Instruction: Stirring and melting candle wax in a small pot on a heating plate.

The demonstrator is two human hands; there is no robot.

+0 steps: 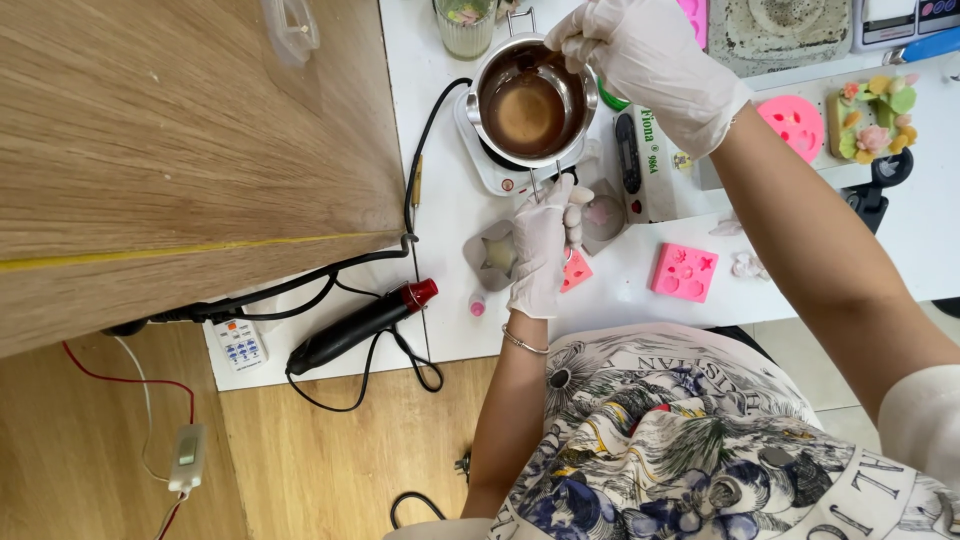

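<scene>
Stirring step, I reckon: my right hand (640, 60) pinches sth at the pot (530, 100) rim, can't tell what. Left hand (545, 245), just below pot, closed on a thin rod. Next needs steady wrist.

Bright, even daylight fills the scene, and the white table (440, 210) looks almost washed out. Shadows are soft and short. The metal pot (530, 100) shows glare on its rim. Focus is sharp throughout, with slight stretching toward the edges.
</scene>
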